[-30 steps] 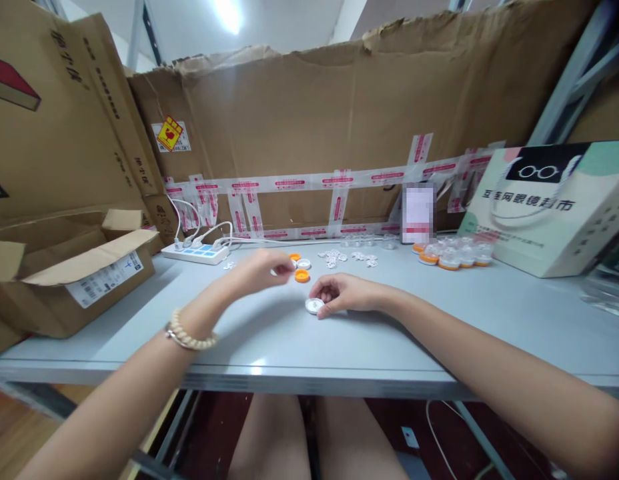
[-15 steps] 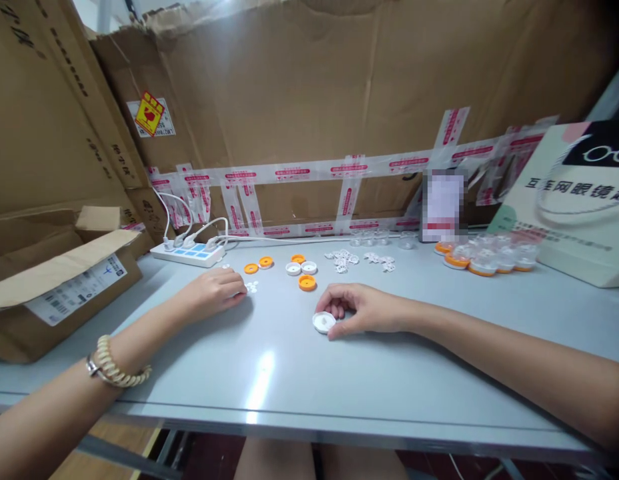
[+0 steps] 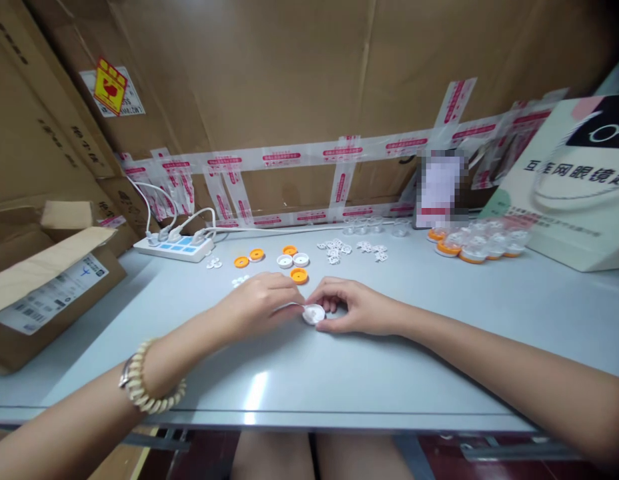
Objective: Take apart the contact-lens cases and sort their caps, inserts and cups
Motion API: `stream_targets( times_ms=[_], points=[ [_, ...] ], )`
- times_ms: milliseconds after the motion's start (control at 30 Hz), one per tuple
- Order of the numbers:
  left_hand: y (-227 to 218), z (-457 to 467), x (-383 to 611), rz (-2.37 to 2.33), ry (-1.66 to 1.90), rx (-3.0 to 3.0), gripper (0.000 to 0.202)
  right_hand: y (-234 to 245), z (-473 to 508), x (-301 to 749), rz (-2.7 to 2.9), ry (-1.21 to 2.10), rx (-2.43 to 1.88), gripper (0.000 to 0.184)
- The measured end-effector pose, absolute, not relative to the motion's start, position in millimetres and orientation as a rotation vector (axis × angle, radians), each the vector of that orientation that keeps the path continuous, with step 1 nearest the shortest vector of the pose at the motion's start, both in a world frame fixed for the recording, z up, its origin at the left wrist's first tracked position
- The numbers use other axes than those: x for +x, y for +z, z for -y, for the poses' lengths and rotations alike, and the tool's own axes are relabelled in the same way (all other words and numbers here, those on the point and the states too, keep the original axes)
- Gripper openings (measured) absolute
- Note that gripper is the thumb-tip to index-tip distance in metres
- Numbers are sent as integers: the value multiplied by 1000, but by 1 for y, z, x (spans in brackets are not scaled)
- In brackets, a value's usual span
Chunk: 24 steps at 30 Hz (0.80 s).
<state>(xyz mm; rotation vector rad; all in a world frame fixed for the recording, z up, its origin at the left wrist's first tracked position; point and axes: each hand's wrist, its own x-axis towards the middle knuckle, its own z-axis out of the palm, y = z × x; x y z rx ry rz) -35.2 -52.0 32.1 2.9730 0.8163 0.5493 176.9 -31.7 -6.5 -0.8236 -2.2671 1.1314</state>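
Note:
My right hand [image 3: 357,307] grips a small round white plastic cap [image 3: 313,315] by its edge on the table, thumb in front and fingers behind. Beside it, my left hand [image 3: 264,301] reaches over from the left, its fingertips together at the cap's left edge. What those fingers pinch, if anything, is hidden. Just behind the left hand lie tiny white pieces [image 3: 239,281]. Farther back sit orange rings [image 3: 299,276] and white rings [image 3: 300,260], with several white cut-out pieces [image 3: 334,249] to their right.
A white power strip [image 3: 175,248] with plugged cables stands at the back left, near an open cardboard box [image 3: 54,287]. Clear domes on orange and white bases [image 3: 474,243] cluster at right, before a paper bag [image 3: 574,193]. Clear cups [image 3: 399,229] line the back. More tiny white pieces [image 3: 214,263] lie left.
My left hand has moved right, from the tiny white pieces to the cap in my right hand. The right hand keeps its grip on the cap. The camera view has shifted slightly.

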Motion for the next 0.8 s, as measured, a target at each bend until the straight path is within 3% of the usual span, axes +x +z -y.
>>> stream_targets(
  times_ms=[167,800],
  points=[
    [25,40,-7,-685,431,2941,15,-5,32,177,2298,1041,-829,7],
    [18,31,-4,-590,245,3362,20,-10,25,181,2241,1014,-901,8]
  ],
)
